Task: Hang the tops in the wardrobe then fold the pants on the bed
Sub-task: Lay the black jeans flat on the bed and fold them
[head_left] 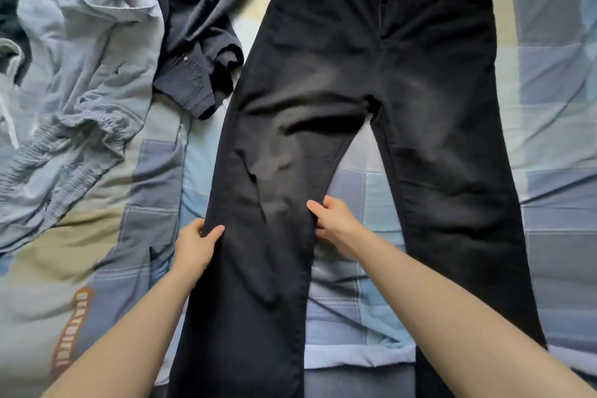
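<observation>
A: Far left, around nine o'clock: a crumpled pale blue garment (77, 81) lay heaped on the bed (555, 42). Just right of it, toward eleven o'clock, a bunched dark garment with snaps (193, 42). Neither was touched.

B: And the black pants (339, 81)?

A: Spread front-up across the middle of the bed, waistband at twelve o'clock, legs splayed toward six. Some creases across the left-hand leg.

B: The hands?

A: Left hand (195, 244) at seven o'clock gripped the outer seam of that leg, thumb on top, fingers tucked under the edge. Right hand (332, 220), near centre, pinched the inner seam of the same leg, fingers curled round the edge. Both clamped on cloth.

B: How would it handle?

A: My guess: mid-weight twill or denim, soft, limp, not fragile, no slip to speak of. It would sag wherever unsupported and drag on the quilted cover. Seams looked the firmest purchase; holding both edges of one leg seemed right for carrying it over onto the other.

B: Risk?

A: The leg bunching as it was folded over.
</observation>
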